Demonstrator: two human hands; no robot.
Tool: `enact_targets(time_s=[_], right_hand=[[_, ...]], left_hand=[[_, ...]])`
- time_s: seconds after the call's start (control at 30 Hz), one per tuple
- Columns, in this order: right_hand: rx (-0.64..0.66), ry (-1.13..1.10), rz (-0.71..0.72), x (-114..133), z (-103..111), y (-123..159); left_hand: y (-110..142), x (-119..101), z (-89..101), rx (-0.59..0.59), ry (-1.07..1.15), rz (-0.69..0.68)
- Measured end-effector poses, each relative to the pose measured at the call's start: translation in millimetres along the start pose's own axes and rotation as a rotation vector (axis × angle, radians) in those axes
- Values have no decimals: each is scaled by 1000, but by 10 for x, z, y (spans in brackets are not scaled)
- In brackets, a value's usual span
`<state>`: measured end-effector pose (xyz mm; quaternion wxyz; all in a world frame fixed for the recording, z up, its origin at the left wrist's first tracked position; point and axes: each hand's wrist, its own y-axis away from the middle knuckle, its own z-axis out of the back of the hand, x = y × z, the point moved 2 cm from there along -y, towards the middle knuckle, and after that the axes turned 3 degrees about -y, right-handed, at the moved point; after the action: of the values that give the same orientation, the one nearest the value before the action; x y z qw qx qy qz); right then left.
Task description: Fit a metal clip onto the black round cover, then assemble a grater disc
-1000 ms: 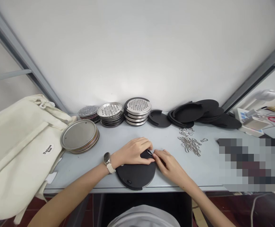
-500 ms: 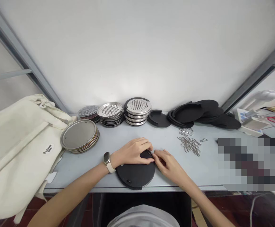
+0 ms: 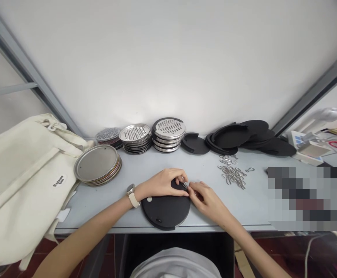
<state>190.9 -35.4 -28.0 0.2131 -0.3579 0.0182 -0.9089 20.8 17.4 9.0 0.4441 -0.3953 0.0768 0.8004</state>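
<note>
A round black holder [image 3: 167, 211] with a raised partial rim lies flat near the table's front edge. Over its far side, my left hand [image 3: 165, 184] is closed, the curled fingertips and thumb at a small metal carabiner clip [image 3: 183, 184]. My right hand [image 3: 205, 200] pinches at the same spot by the holder's right edge, fingertips almost touching the left ones. Fingers partly cover the clip, so how it sits against the holder is hidden. Several loose carabiner clips [image 3: 232, 174] lie in a pile to the right.
Stacked along the wall are perforated metal grater discs [image 3: 168, 129], with plain metal discs [image 3: 96, 164] at left. More black holders [image 3: 230, 137] are heaped at the back right. A cream bag [image 3: 26, 185] covers the left side. A pixelated patch [image 3: 310, 199] hides the right.
My left fingers have lifted and curled slightly at the clip, which shows more brightly. A pale round spot on the holder is now uncovered. My right hand has barely moved.
</note>
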Motion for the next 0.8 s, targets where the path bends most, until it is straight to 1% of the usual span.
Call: enact_targets(time_s=[0.13,0.33,0.5,0.8], right_hand=[[3,-10,-7,2,2,4],[-9,-8,-22,5,3,1],[-3,-4,-28,-2,-5,2],[-20,-9,-31,-6,-12,6]], left_hand=[[-5,23,-8,12,74,15],[-7,-12,-6,29,128,36],[-11,-25,-8,38,127,66],[-11,-10,-6,40,116,53]])
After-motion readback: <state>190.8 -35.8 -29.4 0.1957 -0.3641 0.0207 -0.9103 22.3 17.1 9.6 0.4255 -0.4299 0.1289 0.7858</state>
